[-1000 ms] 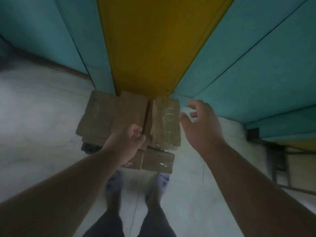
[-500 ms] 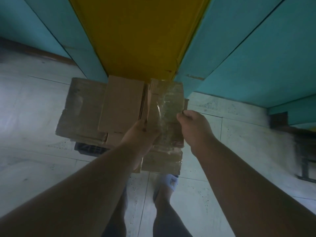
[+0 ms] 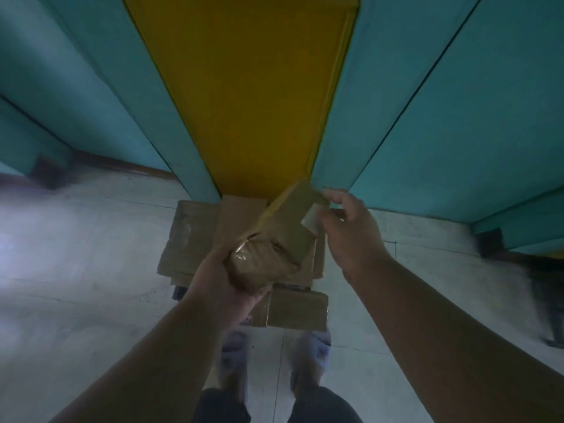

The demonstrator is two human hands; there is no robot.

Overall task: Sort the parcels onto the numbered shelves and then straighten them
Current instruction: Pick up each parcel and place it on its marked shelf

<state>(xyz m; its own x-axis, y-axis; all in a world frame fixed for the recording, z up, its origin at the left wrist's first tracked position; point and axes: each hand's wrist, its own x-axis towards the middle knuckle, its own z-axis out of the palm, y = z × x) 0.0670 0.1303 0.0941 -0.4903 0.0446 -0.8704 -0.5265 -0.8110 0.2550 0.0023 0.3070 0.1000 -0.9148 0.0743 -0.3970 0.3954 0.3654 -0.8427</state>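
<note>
Parcel (image 3: 276,236), taped brown cardboard, is held tilted above a pile of parcels (image 3: 195,239) on the pale tiled floor (image 3: 76,270), just in front of the yellow panel (image 3: 244,102) that stands between teal panels (image 3: 442,117). The left hand (image 3: 225,279) grips the parcel's near, tape-wrapped end, fingers curled under it and thumb along its side. The right hand (image 3: 348,233) is at the far end, thumb and fingertips pinching what appears to be a pale label or loose flap (image 3: 311,219) at the parcel's corner; the dim light makes it hard to be certain. Another flat parcel (image 3: 297,309) lies on the near edge of the pile, just above the person's slippered feet (image 3: 314,352).

No numbered shelf is in view, so the sorting of this parcel looks not yet done. The step in hand seems to be reading the parcel's number. It would go best with the left hand bearing the weight from beneath, the right merely steadying the corner rather than tugging the flap, and the marked face turned toward the light before the parcel is carried off.
</note>
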